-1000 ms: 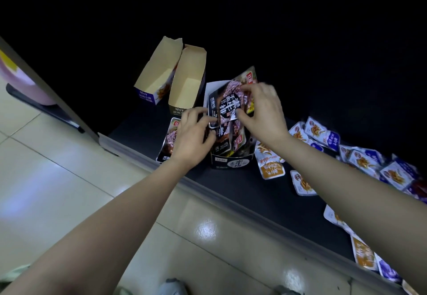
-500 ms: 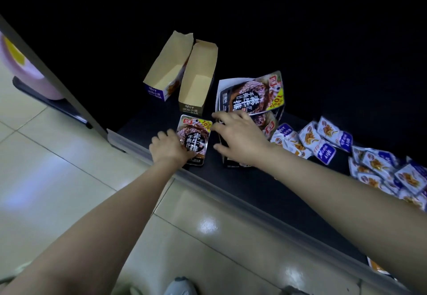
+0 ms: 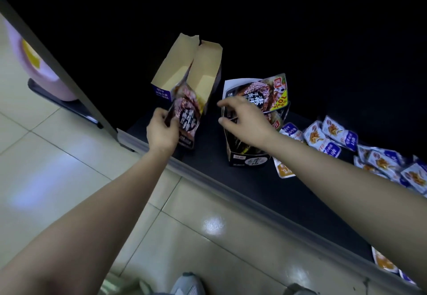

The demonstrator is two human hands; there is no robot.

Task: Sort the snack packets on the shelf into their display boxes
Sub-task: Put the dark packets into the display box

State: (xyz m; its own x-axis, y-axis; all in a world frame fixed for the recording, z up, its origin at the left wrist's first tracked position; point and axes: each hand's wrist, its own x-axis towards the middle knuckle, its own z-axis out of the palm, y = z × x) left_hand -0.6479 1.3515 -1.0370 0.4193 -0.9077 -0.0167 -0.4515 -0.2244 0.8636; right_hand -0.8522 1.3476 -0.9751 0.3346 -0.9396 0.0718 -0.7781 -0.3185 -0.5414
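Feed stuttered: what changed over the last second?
The left hand left the black display box, gripped the dark packet lying flat beside it and lifted it upright. The right hand let go of the boxed packets and is open over the box. Cardboard boxes and blue-white packets stayed put.

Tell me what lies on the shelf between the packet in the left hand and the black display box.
Nothing: the head view shows bare dark shelf between the packet, gripped by the left hand, and the black display box.
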